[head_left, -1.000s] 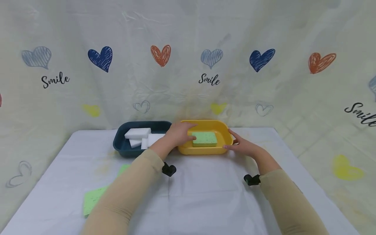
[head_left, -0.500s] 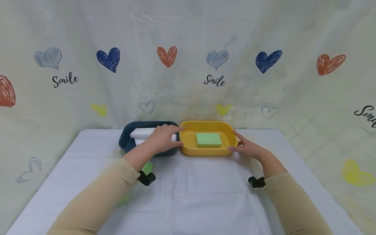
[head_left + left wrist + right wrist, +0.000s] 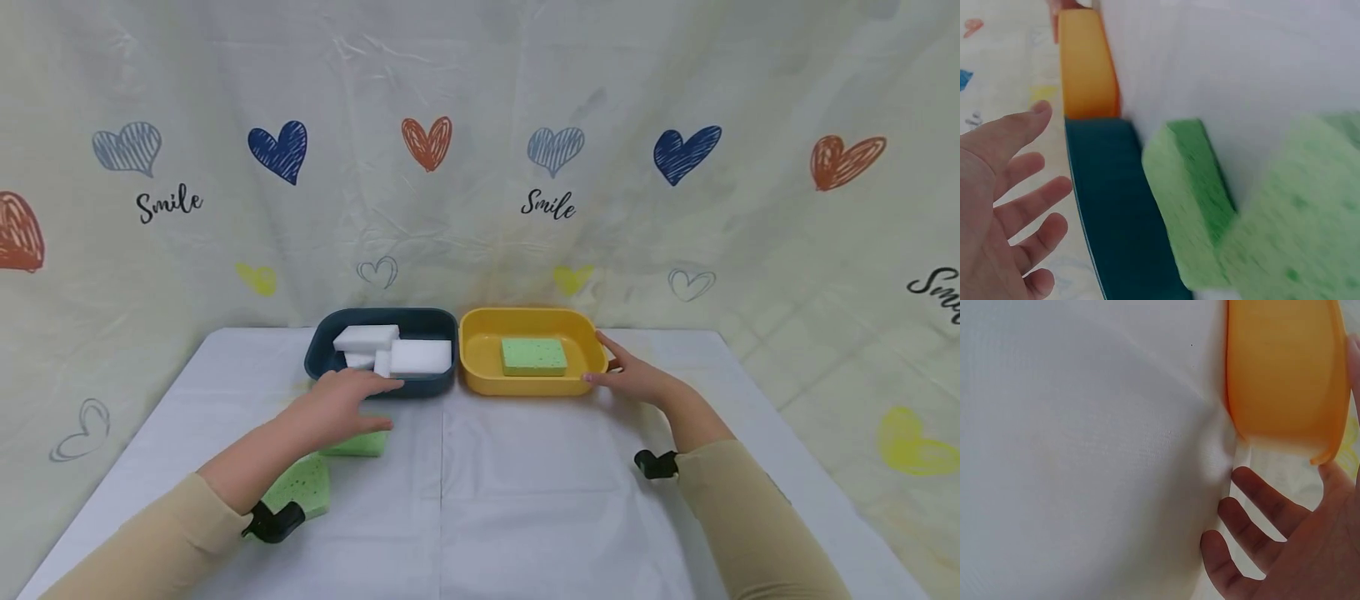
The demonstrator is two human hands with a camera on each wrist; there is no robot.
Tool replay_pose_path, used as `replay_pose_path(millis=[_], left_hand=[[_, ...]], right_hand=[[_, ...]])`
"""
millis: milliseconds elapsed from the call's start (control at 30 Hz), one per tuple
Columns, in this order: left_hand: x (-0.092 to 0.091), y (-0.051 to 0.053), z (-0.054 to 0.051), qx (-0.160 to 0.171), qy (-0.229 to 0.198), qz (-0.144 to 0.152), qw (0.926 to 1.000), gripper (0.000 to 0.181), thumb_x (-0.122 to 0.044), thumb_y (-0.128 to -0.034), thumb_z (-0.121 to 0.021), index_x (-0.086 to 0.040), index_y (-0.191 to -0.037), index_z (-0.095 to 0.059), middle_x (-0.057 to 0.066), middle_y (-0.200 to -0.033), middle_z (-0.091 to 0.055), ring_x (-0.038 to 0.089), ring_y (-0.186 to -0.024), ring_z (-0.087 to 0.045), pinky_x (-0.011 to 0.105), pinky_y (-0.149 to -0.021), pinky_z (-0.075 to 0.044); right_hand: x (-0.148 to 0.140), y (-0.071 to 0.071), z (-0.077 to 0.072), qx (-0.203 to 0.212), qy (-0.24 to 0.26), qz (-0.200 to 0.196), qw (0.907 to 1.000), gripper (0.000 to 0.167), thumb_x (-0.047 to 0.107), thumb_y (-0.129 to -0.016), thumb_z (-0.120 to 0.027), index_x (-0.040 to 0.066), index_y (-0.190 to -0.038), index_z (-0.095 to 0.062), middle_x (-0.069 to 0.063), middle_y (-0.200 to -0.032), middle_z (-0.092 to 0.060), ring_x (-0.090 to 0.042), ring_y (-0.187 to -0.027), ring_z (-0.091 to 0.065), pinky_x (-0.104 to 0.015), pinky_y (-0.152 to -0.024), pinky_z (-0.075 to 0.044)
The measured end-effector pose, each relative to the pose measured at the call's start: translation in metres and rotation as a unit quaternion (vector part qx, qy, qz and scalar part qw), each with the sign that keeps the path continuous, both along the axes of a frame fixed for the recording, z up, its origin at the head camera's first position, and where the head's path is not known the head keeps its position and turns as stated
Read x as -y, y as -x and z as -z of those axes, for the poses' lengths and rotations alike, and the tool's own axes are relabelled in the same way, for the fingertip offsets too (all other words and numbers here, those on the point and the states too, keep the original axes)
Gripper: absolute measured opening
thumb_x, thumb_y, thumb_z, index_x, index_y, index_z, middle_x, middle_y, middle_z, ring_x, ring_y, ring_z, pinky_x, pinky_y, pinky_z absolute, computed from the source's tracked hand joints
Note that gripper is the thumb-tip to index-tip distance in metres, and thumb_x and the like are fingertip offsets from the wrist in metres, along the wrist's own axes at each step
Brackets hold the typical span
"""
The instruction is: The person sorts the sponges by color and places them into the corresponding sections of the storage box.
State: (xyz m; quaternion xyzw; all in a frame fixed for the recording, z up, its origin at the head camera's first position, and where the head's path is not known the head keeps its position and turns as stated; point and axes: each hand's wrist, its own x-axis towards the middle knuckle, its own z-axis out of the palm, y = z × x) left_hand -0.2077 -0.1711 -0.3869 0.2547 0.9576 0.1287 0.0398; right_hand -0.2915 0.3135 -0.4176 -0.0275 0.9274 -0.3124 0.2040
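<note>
My left hand hovers over a green sponge in front of the dark blue tray, its fingers spread and nothing held. In the left wrist view that sponge stands apart from the fingers. A second green sponge lies nearer, partly under my wrist. At the right end of the yellow tray, my right hand holds the rim between thumb and forefinger; the right wrist view shows the other fingers loose beside the tray. One green sponge lies inside the yellow tray.
Several white sponges fill the dark blue tray, which stands against the yellow one. Both trays are at the back of a table with a white cloth. Behind them hangs a curtain printed with hearts.
My left hand has left the yellow tray, passed over the dark blue tray and come left and nearer, above the green sponges. The right hand stays at the yellow tray; the view shifts slightly.
</note>
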Motion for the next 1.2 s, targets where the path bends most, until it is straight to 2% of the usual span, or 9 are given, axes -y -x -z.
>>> replay_pose_path(millis=[133,233,433,533,600,700,833,1200], left_hand=[[0.027,-0.012,0.007,0.02,0.001,-0.03,0.9994,0.058,-0.04,-0.0869,-0.076,-0.021,-0.139,-0.06,0.002,-0.134,-0.062,0.033,-0.127,-0.052,0.06,-0.105,-0.035],[0.043,-0.016,0.012,0.023,0.005,-0.046,0.9987,0.056,-0.039,-0.0853,-0.077,-0.021,-0.136,-0.063,0.003,-0.132,-0.063,0.035,-0.126,-0.053,0.063,-0.103,-0.035],[0.065,-0.016,0.024,0.028,0.02,-0.047,0.9983,0.054,-0.037,-0.0813,-0.081,-0.022,-0.131,-0.067,0.005,-0.13,-0.065,0.038,-0.121,-0.056,0.064,-0.095,-0.039],[0.073,-0.014,0.028,0.031,0.022,-0.033,0.9987,0.053,-0.037,-0.0811,-0.081,-0.022,-0.13,-0.067,0.005,-0.131,-0.064,0.039,-0.121,-0.057,0.064,-0.094,-0.04],[0.077,-0.014,0.029,0.04,0.015,-0.022,0.9988,0.053,-0.037,-0.0819,-0.081,-0.021,-0.131,-0.067,0.006,-0.132,-0.063,0.039,-0.121,-0.056,0.065,-0.094,-0.04],[0.081,-0.012,0.029,0.058,0.001,-0.006,0.9983,0.053,-0.038,-0.0836,-0.079,-0.021,-0.132,-0.066,0.01,-0.135,-0.062,0.041,-0.123,-0.055,0.068,-0.096,-0.039],[0.083,-0.008,0.03,0.078,-0.005,0.0,0.9969,0.053,-0.035,-0.0854,-0.078,-0.02,-0.134,-0.065,0.013,-0.137,-0.059,0.042,-0.127,-0.052,0.067,-0.099,-0.038],[0.085,-0.001,0.034,0.13,-0.013,-0.019,0.9912,0.06,-0.025,-0.0832,-0.081,-0.02,-0.139,-0.06,0.012,-0.142,-0.055,0.038,-0.129,-0.051,0.056,-0.101,-0.044]], right_hand=[[0.001,0.002,0.0,0.005,0.0,0.002,1.0,0.109,0.065,-0.085,-0.065,0.031,-0.16,0.006,-0.027,-0.142,-0.039,-0.042,-0.122,-0.043,-0.067,-0.105,-0.033],[-0.001,0.004,0.001,0.009,0.0,0.002,1.0,0.111,0.066,-0.084,-0.065,0.03,-0.16,0.007,-0.028,-0.143,-0.038,-0.042,-0.123,-0.042,-0.067,-0.105,-0.033],[0.0,0.0,-0.002,0.009,-0.003,0.0,1.0,0.11,0.067,-0.085,-0.064,0.03,-0.16,0.008,-0.029,-0.143,-0.036,-0.043,-0.122,-0.042,-0.068,-0.105,-0.033],[0.001,-0.001,-0.003,0.011,-0.002,0.0,0.9999,0.11,0.066,-0.085,-0.064,0.031,-0.16,0.008,-0.029,-0.142,-0.036,-0.044,-0.121,-0.041,-0.068,-0.104,-0.033],[0.001,-0.001,-0.003,0.01,-0.001,-0.004,0.9999,0.109,0.066,-0.086,-0.063,0.031,-0.16,0.009,-0.03,-0.142,-0.035,-0.045,-0.121,-0.041,-0.07,-0.103,-0.033],[0.001,0.0,-0.001,0.012,0.0,0.011,0.9999,0.108,0.067,-0.084,-0.065,0.034,-0.16,0.005,-0.027,-0.142,-0.037,-0.043,-0.122,-0.041,-0.069,-0.104,-0.032],[0.002,0.001,0.002,0.015,-0.002,0.027,0.9995,0.107,0.065,-0.084,-0.067,0.038,-0.159,0.004,-0.023,-0.145,-0.037,-0.041,-0.125,-0.04,-0.069,-0.106,-0.03],[-0.001,0.004,0.005,0.016,-0.004,0.023,0.9996,0.108,0.065,-0.083,-0.067,0.039,-0.159,0.007,-0.024,-0.146,-0.035,-0.041,-0.127,-0.038,-0.069,-0.106,-0.031]])
